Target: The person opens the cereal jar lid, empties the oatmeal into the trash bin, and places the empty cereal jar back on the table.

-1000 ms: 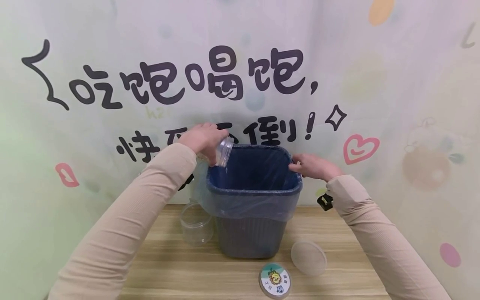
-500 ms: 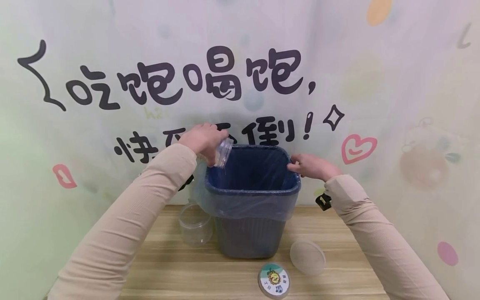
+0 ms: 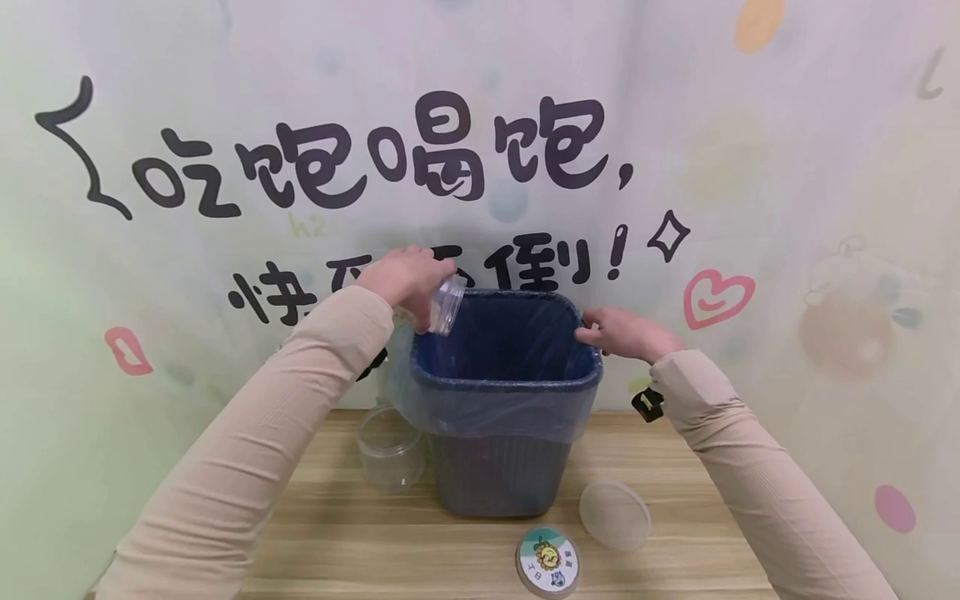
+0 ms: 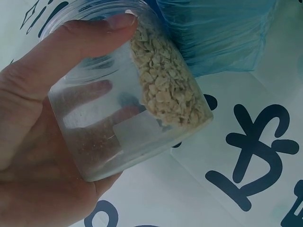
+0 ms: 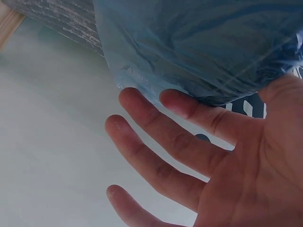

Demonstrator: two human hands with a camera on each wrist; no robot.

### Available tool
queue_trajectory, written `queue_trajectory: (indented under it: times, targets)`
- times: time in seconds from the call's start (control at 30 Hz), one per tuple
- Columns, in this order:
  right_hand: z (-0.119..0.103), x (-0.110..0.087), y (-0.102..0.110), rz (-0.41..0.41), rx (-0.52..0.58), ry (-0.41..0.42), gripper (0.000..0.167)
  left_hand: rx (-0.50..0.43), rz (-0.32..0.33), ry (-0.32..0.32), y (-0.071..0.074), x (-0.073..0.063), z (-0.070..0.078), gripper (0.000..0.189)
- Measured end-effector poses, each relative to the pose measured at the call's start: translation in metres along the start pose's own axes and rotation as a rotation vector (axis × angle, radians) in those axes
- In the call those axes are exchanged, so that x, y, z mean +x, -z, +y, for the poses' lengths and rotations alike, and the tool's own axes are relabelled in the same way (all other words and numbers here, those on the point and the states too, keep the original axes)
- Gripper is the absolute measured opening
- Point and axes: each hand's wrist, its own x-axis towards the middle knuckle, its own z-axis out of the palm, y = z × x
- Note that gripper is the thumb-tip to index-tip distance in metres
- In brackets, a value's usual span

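Observation:
In the head view my left hand (image 3: 408, 275) grips a clear plastic jar (image 3: 450, 304), tilted with its mouth over the bin's left rim. Rolled oats (image 4: 163, 78) lie along the jar's lower side in the left wrist view, and my thumb crosses near its neck. The dark blue-grey trash bin (image 3: 502, 475) stands upright, lined with a translucent blue bag (image 3: 502, 412) folded over the rim. On the bin's right rim, my right hand (image 3: 626, 332) holds on, thumb over the edge. Its other fingers (image 5: 161, 127) spread loosely outside the bag in the right wrist view. The bin's bottom is hidden.
Another clear jar (image 3: 392, 458) stands on the wooden table (image 3: 337, 550), left of the bin. A translucent round lid (image 3: 615, 517) and a round lid with a sunflower picture (image 3: 549, 561) lie in front. A printed wall cloth (image 3: 750, 167) hangs close behind.
Both hands keep nearly the same positions, and the jar stays tilted over the rim. Between the first frame and now, the head view has shifted very slightly.

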Motion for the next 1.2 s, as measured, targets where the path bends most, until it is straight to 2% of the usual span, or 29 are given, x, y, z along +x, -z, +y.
queue_trajectory:
  times: [0.33, 1.2]
  targets:
    - [0.0005, -0.0004, -0.0005, -0.003, 0.004, -0.005, 0.02, 0.061, -0.014, 0.005, 0.0002, 0.0023, 0.0047, 0.079]
    - [-0.0023, -0.0012, 0.0006, -0.01, -0.002, -0.02, 0.022, 0.101, -0.052, 0.009, 0.0039, 0.0046, 0.0079, 0.079]
